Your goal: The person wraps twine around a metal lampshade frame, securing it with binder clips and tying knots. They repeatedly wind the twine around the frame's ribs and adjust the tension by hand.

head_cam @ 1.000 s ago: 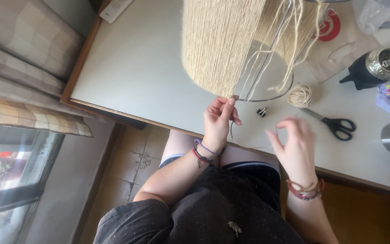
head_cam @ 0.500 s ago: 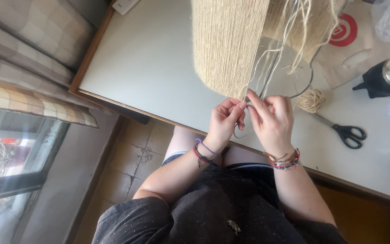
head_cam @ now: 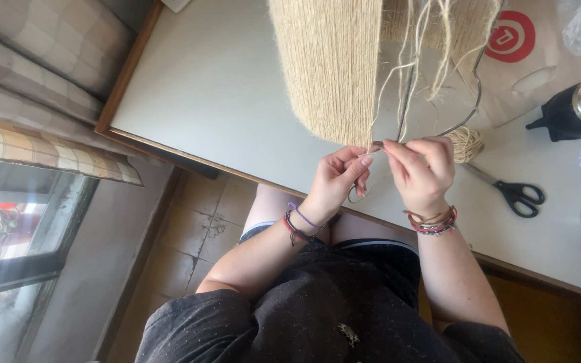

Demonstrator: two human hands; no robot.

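Seen from above, the left hand (head_cam: 336,180) and the right hand (head_cam: 423,171) meet fingertip to fingertip, pinching a thin strand of twine (head_cam: 390,87) just under the lower edge of a twine-wrapped frame (head_cam: 331,67). A ball of twine (head_cam: 467,142) lies just beyond the right hand, with black-handled scissors (head_cam: 511,191) near it on the white table (head_cam: 216,87). A black bottle (head_cam: 563,115) stands further right.

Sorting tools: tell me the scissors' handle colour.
Black handles on the scissors, clearest in the head view.
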